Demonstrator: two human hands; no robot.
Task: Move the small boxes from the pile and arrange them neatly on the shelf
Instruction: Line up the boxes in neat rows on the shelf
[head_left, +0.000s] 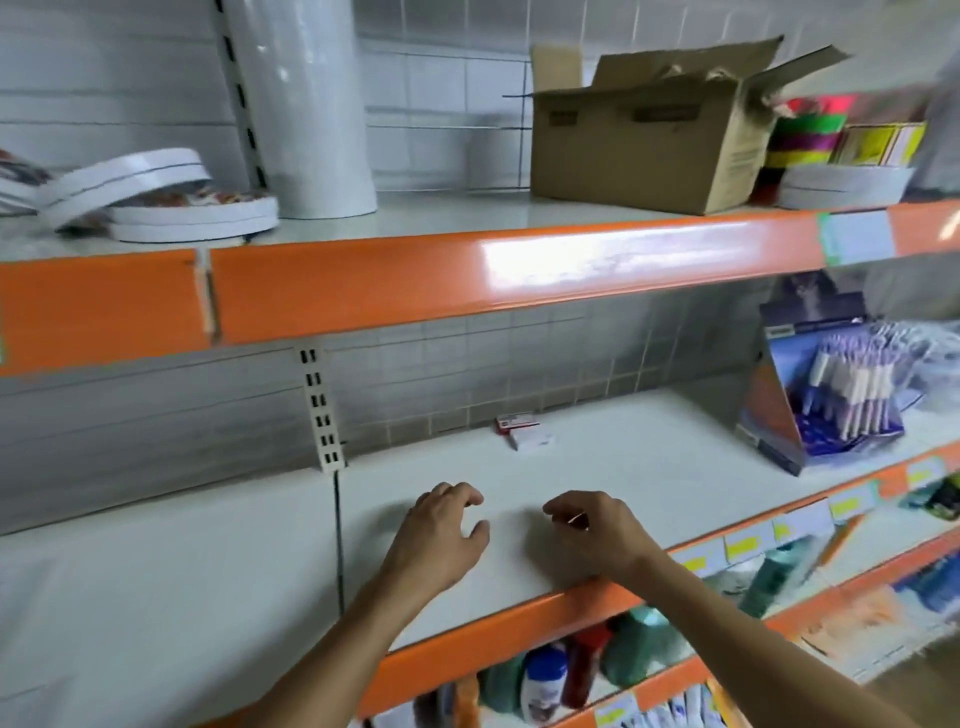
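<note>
Two small boxes lie at the back of the white middle shelf (597, 467): a red-and-white box (514, 421) against the tiled wall and a white box (532, 440) just in front of it, touching. My left hand (441, 530) and my right hand (587, 535) hover over the front part of this shelf, well short of the boxes. Both hands have loosely curled fingers and hold nothing. The pile of boxes is out of view.
A blue display stand of pens (826, 395) occupies the shelf's right end. On the upper shelf sit an open cardboard carton (639, 145), a white roll (306, 104) and round white tins (192, 213). Bottles (545, 680) fill the shelf below.
</note>
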